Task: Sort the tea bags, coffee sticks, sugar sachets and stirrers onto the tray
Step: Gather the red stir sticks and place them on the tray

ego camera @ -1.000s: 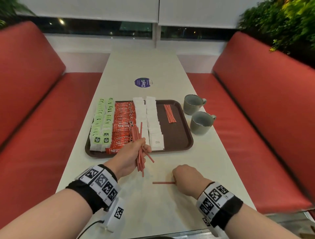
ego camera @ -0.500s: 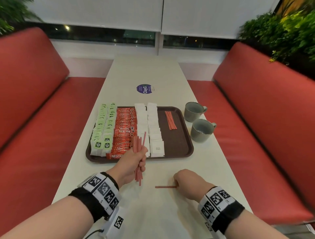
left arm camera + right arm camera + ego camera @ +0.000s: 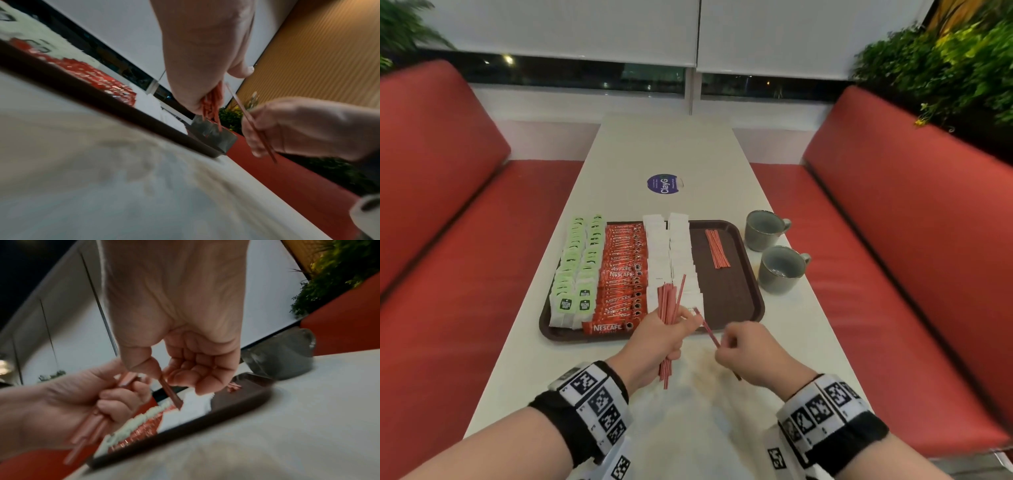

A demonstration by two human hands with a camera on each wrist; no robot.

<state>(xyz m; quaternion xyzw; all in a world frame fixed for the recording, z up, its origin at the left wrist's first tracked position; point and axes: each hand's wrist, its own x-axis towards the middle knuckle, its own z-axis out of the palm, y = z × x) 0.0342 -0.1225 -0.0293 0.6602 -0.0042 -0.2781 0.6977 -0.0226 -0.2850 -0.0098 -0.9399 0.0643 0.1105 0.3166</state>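
My left hand (image 3: 659,337) grips a bundle of red stirrers (image 3: 669,303) upright, just in front of the brown tray (image 3: 732,301). My right hand (image 3: 743,349) pinches a single red stirrer (image 3: 707,327), its tip pointing up-left toward the bundle. The tray holds rows of green tea bags (image 3: 577,270), red coffee sticks (image 3: 623,274), white sugar sachets (image 3: 671,250) and a small pile of stirrers (image 3: 717,248). The left wrist view shows the bundle (image 3: 211,104) in my fist and the single stirrer (image 3: 249,118). In the right wrist view my thumb and finger pinch that stirrer (image 3: 170,392).
Two grey mugs (image 3: 765,229) (image 3: 780,269) stand right of the tray on the white table (image 3: 688,428). A round blue sticker (image 3: 663,184) lies further back. Red benches (image 3: 893,257) flank the table, and plants (image 3: 945,65) rise behind the right one.
My right hand picked the single stirrer off the table and lifted it toward the bundle. The left hand rose slightly with its bundle.
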